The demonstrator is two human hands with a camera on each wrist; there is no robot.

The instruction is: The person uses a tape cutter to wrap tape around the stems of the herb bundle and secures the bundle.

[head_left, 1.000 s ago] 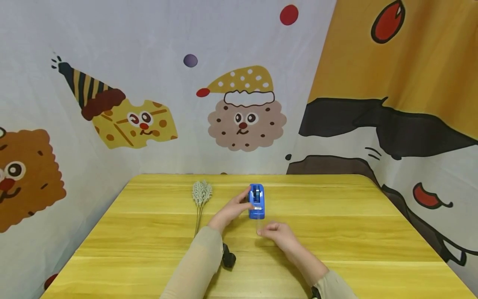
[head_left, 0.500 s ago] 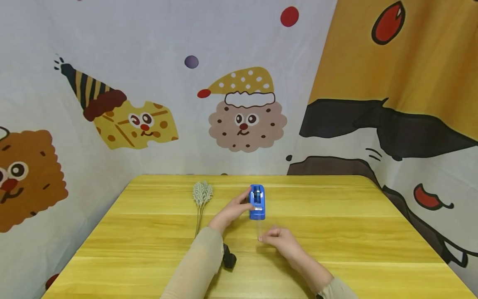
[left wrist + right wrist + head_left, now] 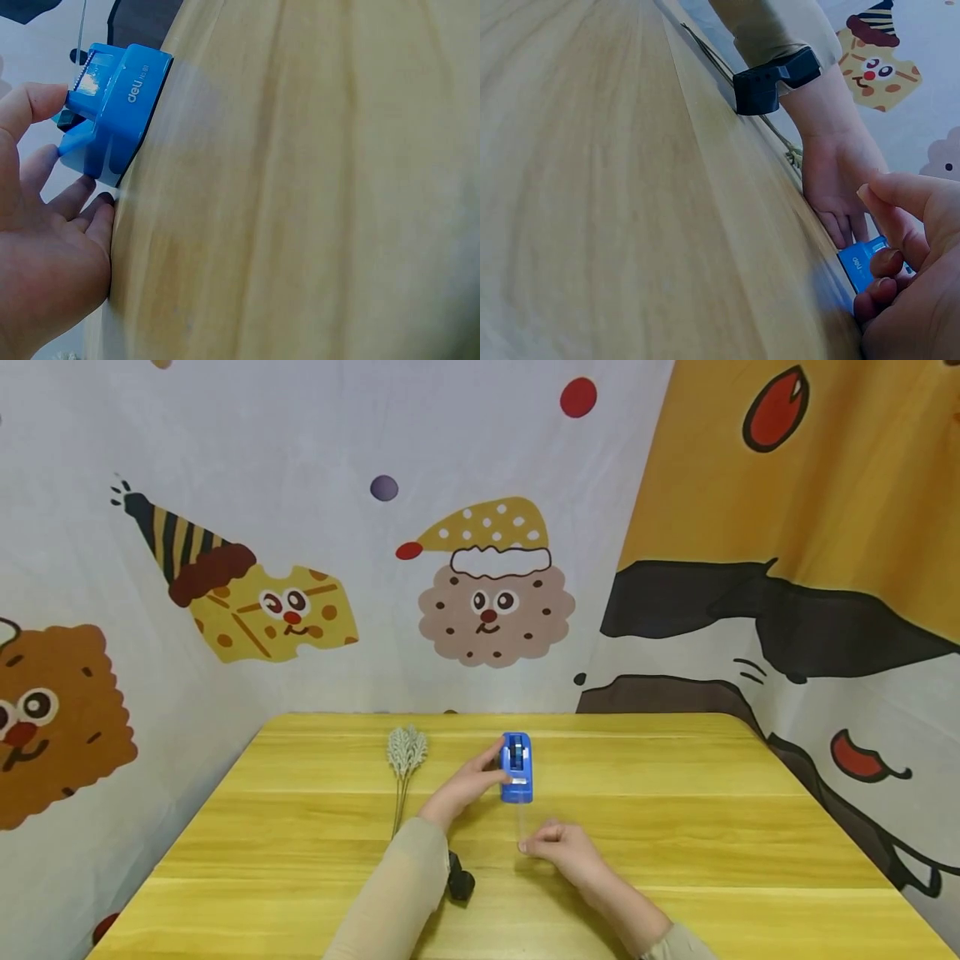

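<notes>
A blue tape dispenser (image 3: 525, 787) stands on the table in front of me, its roll toward the back and its cutting end toward me. My left hand (image 3: 465, 783) holds it from the left; in the left wrist view the thumb (image 3: 41, 103) is on its upper side and the fingertips are at its lower edge. From the cutter a strip of clear tape (image 3: 522, 825) runs toward me. My right hand (image 3: 567, 853) pinches the strip's free end between thumb and forefinger. Seen from the right wrist, that hand's other fingers (image 3: 886, 262) are curled, partly covering the dispenser.
Left of my left arm lies a bunch of dried flower stems (image 3: 407, 750) with grey-green heads, lower stems hidden by the sleeve. A black wrist camera (image 3: 461, 882) sticks out from the left wrist. The wooden table (image 3: 675, 827) ends at a cartoon-printed cloth (image 3: 315, 510).
My right hand has drawn back toward me, and the strip of tape between it and the dispenser has grown longer. The left hand and the dispenser have stayed in place.
</notes>
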